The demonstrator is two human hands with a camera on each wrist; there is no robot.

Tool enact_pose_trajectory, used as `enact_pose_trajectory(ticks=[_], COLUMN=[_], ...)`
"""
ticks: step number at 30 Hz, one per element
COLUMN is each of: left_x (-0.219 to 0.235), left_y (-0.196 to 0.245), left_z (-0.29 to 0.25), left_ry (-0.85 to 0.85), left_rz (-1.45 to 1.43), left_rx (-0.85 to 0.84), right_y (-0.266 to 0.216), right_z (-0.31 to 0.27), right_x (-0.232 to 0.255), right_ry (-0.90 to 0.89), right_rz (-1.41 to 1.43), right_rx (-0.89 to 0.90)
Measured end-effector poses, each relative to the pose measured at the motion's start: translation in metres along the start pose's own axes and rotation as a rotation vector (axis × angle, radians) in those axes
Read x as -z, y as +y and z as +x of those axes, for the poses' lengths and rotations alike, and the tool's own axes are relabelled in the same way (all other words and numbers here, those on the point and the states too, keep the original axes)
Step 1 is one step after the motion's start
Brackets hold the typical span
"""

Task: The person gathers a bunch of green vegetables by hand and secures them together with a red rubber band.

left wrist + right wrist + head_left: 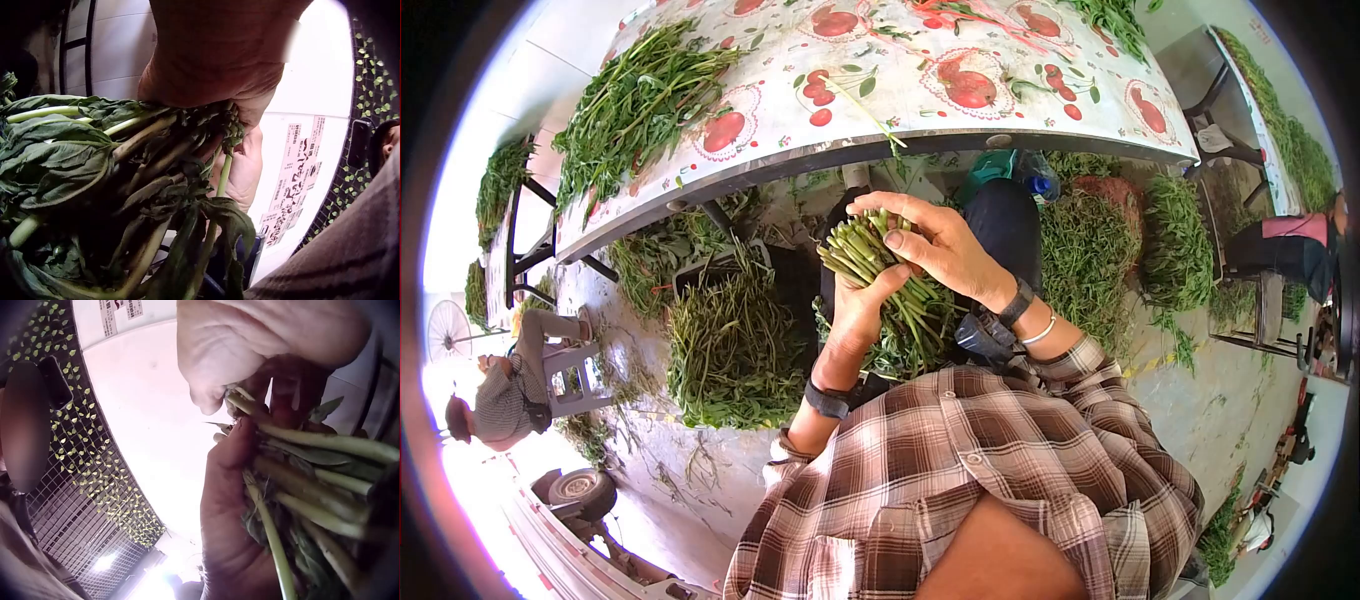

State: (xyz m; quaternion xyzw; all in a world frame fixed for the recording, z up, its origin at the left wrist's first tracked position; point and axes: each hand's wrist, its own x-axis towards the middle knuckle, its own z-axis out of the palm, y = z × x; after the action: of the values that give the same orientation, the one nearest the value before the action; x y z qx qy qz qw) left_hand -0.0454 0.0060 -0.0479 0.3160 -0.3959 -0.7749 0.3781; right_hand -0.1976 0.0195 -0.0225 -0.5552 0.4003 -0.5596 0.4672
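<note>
A bunch of leafy green stems (855, 250) is held over the lap, cut ends together and facing up and away. My left hand (858, 315) grips it from the near left side, with the thumb across the stems. From the right, my right hand (945, 250) holds the stem ends, fingers over the far side and thumb on top. Drooping leaves (62, 162) spread below the hand in the left wrist view. Close up in the right wrist view, stem ends stick out between both hands, and the stems (331, 440) run off to the right.
A table (880, 95) with a fruit-print cloth stands just ahead, a leafy pile (640, 105) on its left. Heaped greens (735, 340) lie on the floor at left, more greens (1085, 255) at right. Another person (515, 390) sits on a stool (572, 380) at far left.
</note>
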Motion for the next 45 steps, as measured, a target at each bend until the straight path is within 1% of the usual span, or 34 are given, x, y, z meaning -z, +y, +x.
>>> enact_pose_trajectory(ticks=[1, 3, 6, 8, 12, 14, 18, 22, 24, 28, 30, 35, 42, 45], left_x=[0.001, 0.001, 0.002, 0.007, 0.002, -0.001, -0.002, -0.001, -0.002, -0.005, -0.003, 0.003, -0.002, -0.003], left_y=[-0.002, -0.003, -0.002, -0.004, -0.002, 0.0, -0.001, -0.004, -0.003, 0.0, -0.004, -0.013, -0.01, -0.012], left_z=[0.001, 0.001, 0.001, 0.003, 0.002, 0.001, 0.001, 0.0, 0.0, 0.0, 0.001, 0.003, 0.004, 0.004], left_ry=[-0.001, -0.002, -0.005, -0.054, -0.05, -0.002, 0.013, 0.02, 0.02, 0.021, 0.021, 0.028, 0.039, 0.073], left_rz=[-0.014, -0.029, -0.026, 0.017, 0.03, 0.033, 0.041, 0.017, 0.002, 0.025, 0.026, 0.022, 0.025, -0.049], left_rx=[-0.004, -0.009, 0.007, 0.045, 0.026, 0.014, 0.003, 0.03, 0.035, 0.031, 0.029, 0.034, 0.054, 0.046], right_y=[0.0, -0.002, -0.003, -0.003, -0.001, 0.0, 0.001, 0.006, 0.009, 0.009, 0.008, 0.017, 0.022, 0.021], right_z=[0.0, -0.001, 0.0, 0.0, 0.0, 0.0, -0.001, -0.001, -0.001, -0.001, -0.003, -0.004, -0.004, -0.004], right_x=[0.001, 0.004, 0.003, 0.002, 0.002, 0.002, 0.001, 0.0, -0.002, -0.002, 0.0, 0.0, 0.0, 0.001], right_ry=[0.001, -0.057, -0.041, -0.029, -0.01, -0.006, 0.001, -0.001, 0.04, 0.05, 0.022, 0.045, 0.057, 0.058], right_rz=[0.001, 0.01, 0.055, 0.063, 0.092, 0.098, 0.111, 0.092, 0.108, 0.118, 0.118, 0.121, 0.135, 0.139], right_rx=[0.0, -0.094, -0.094, -0.099, -0.108, -0.104, -0.111, -0.1, -0.054, -0.064, -0.124, -0.13, -0.119, -0.126])
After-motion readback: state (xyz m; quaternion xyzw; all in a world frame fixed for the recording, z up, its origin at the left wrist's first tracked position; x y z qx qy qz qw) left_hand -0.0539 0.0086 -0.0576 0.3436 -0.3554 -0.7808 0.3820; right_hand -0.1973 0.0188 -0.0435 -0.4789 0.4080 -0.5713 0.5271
